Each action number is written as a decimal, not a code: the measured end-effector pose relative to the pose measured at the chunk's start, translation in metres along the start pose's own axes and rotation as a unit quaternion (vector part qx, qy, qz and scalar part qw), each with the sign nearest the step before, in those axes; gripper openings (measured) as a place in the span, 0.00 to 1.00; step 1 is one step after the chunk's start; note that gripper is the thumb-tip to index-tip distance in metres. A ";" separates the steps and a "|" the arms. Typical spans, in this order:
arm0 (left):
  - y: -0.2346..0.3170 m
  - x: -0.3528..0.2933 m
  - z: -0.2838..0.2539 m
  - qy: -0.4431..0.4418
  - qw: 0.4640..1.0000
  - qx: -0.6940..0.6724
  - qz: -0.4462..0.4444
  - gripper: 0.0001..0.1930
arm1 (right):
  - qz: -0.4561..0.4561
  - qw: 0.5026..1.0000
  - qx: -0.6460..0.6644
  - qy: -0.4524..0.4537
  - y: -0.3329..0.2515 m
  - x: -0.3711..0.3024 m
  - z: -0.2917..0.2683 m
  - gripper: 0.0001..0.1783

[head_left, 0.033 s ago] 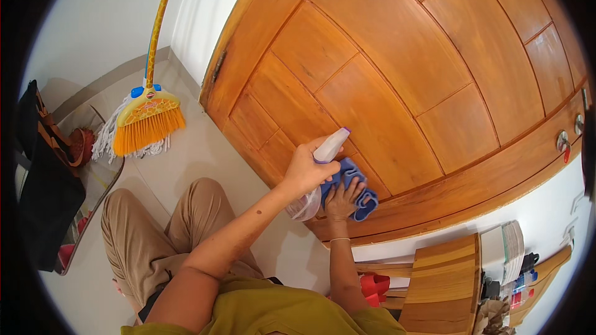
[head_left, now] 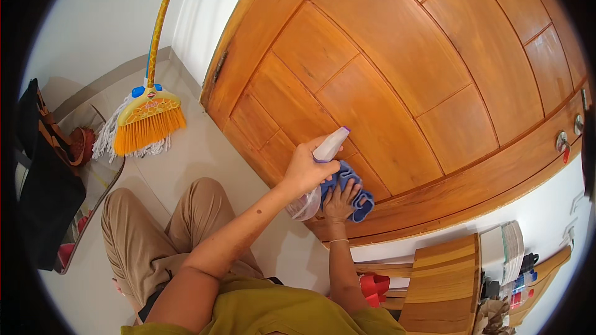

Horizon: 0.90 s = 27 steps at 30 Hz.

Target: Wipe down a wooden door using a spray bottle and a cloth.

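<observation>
My left hand (head_left: 303, 172) is closed around the neck of a spray bottle (head_left: 331, 145). The bottle has a white head with purple trim, and its clear body hangs below the hand; my fingers hide the trigger. Just to the right, my right hand (head_left: 339, 201) presses a bunched blue cloth (head_left: 362, 203) to the lower part of a wooden door (head_left: 397, 118), its fingers spread over the cloth. The spray head points toward the door panels. Part of the cloth is behind the left hand and bottle.
A yellow broom (head_left: 149, 118) stands in front of a white mop (head_left: 107, 133) at the left wall. Beside my knees is a rack (head_left: 102, 192) with a black bag (head_left: 53, 192). A wooden cabinet (head_left: 441, 279) stands at lower right. Door handle (head_left: 563, 141) is far right.
My right hand and the blue cloth have shifted slightly left along the door. The left hand and spray bottle look unmoved.
</observation>
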<state>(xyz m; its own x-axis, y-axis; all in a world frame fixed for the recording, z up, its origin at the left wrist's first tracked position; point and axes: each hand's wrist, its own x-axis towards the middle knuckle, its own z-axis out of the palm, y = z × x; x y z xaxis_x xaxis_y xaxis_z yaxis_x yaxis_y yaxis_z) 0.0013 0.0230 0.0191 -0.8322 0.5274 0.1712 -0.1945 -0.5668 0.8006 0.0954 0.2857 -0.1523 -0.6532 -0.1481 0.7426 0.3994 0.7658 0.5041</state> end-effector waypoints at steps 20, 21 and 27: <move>0.007 0.010 -0.015 0.006 0.999 -0.034 0.015 0.22 | 0.238 0.961 -0.018 0.135 0.065 0.246 -0.110 0.29; 0.005 0.012 -0.017 0.011 0.999 -0.034 0.015 0.21 | 0.210 0.968 -0.007 0.139 0.056 0.236 -0.098 0.29; 0.003 0.012 -0.022 0.032 0.998 -0.046 0.028 0.24 | 0.119 0.992 -0.013 0.040 -0.010 0.159 -0.044 0.27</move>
<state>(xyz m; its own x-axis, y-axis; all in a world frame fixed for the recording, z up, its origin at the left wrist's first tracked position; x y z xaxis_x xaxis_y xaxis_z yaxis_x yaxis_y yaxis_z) -0.0208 0.0138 0.0105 -0.8739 0.4537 0.1747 -0.1916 -0.6516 0.7339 0.0156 0.2266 -0.0197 -0.4858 -0.0159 0.8739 0.5535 0.7682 0.3217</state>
